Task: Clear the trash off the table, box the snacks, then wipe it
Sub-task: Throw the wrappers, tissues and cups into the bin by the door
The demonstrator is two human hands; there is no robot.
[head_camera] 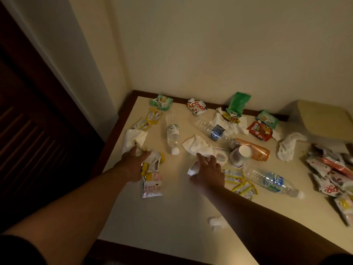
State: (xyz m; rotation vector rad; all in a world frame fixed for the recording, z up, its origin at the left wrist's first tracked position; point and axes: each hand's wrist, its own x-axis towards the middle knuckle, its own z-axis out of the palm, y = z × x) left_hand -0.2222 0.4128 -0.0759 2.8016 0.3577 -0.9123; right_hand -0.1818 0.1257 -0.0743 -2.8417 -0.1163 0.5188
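Observation:
A cream table [168,213] is strewn with trash. My left hand [133,163] is closed on a bunch of trash: a white tissue [134,139] sticks out above it and yellow-and-white wrappers [152,169] hang below. My right hand [208,169] grips a small shiny wrapper [193,168] and pinches the edge of a second white tissue [196,145]. Three clear plastic bottles lie flat: one [172,133] between my hands, one with a blue label [212,130] behind, one [271,181] to the right.
An overturned paper cup [239,155], an orange packet [256,151], a red Tiger packet [259,130], green packets [237,102] and crumpled tissues [289,145] cover the back. Sealed snack packets [332,173] pile at the right edge. A beige box [324,121] stands back right. Walls close off the far and left sides.

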